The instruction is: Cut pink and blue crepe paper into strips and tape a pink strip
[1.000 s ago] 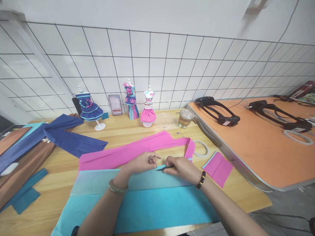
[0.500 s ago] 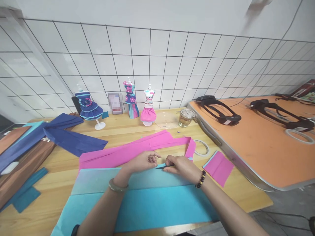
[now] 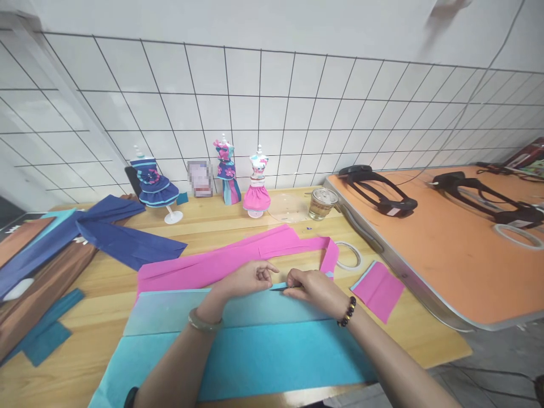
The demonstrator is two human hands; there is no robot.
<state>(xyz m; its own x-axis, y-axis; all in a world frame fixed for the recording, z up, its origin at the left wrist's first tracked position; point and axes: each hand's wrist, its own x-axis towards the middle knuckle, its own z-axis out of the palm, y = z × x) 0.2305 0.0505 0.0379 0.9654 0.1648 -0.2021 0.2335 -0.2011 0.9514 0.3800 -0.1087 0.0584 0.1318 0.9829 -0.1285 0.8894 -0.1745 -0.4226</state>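
A wide turquoise sheet [image 3: 289, 351], seemingly cloth or crepe paper, lies along the front of the wooden table, with a paler band at its upper part. My left hand [image 3: 250, 279] is closed at the sheet's far edge, thumb and fingers pinching it, index finger pointing right. Just right of it my right hand [image 3: 312, 288] is wrapped round small dark scissors, mostly hidden in the fingers. Their thin pointed blade [image 3: 278, 289] lies against a narrow turquoise strip [image 3: 279, 285] at the edge. Behind both hands stretches a long pink piece [image 3: 221, 256].
Three small dress forms in doll dresses, one with a pink skirt [image 3: 256, 199], stand by the tiled wall. A lidded glass [image 3: 323, 203], a tape roll [image 3: 349, 256] and a pink square [image 3: 377, 290] are rightward. Navy cloth [image 3: 131, 235] lies left; black headsets [image 3: 378, 192] rest on the orange table.
Almost nothing differs. Both hands and the blade keep their places at the sheet's edge; the whole view has shifted very slightly.
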